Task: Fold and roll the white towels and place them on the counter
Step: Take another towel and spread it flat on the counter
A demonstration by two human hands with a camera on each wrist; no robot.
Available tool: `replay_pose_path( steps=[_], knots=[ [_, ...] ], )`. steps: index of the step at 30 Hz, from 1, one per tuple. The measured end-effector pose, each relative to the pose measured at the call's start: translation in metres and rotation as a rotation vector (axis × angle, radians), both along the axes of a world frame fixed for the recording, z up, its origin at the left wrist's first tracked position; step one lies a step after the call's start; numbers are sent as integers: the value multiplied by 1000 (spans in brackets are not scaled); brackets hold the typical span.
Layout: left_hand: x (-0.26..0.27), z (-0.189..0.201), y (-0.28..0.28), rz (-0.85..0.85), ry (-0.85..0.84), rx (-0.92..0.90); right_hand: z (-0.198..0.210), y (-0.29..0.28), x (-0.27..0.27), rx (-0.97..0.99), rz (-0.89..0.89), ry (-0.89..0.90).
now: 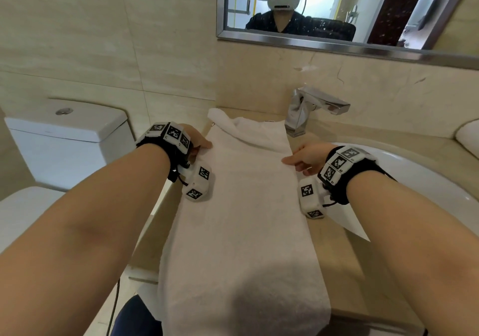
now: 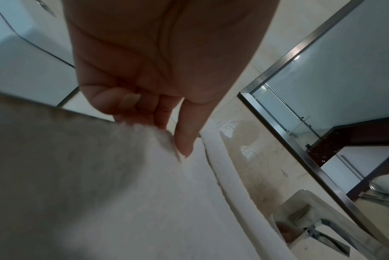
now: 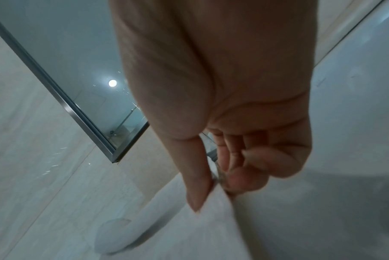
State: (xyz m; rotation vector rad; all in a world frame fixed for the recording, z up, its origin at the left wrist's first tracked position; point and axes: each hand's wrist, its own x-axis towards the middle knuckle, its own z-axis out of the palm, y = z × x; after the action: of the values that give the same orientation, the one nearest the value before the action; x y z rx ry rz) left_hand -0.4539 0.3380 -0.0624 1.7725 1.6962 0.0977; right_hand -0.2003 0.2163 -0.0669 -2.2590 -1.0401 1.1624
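Observation:
A long white towel lies folded lengthwise on the beige counter, its near end hanging over the front edge and its far end bunched against the back wall. My left hand pinches the towel's left edge, thumb on top and fingers curled beneath. My right hand pinches the right edge in the same way, thumb above and fingers below. Both hands sit about a third of the way down from the towel's far end.
A chrome faucet stands right of the towel's far end, beside a white basin. A toilet tank sits left of the counter. A mirror hangs on the tiled wall. Another white towel shows at the far right.

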Motion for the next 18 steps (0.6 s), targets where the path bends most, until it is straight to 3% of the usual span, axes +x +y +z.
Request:
replay_pose_path(
  steps=[7,13,18],
  knots=[
    [10,7,21,10,-26,-39,25,28,1,41,169,-352],
    [19,11,41,-3,-43,-69,35,65,-16,13,147,-94],
    [25,2,63,-74,-88,-66,38,90,-31,-49,101,-69]
  ],
)
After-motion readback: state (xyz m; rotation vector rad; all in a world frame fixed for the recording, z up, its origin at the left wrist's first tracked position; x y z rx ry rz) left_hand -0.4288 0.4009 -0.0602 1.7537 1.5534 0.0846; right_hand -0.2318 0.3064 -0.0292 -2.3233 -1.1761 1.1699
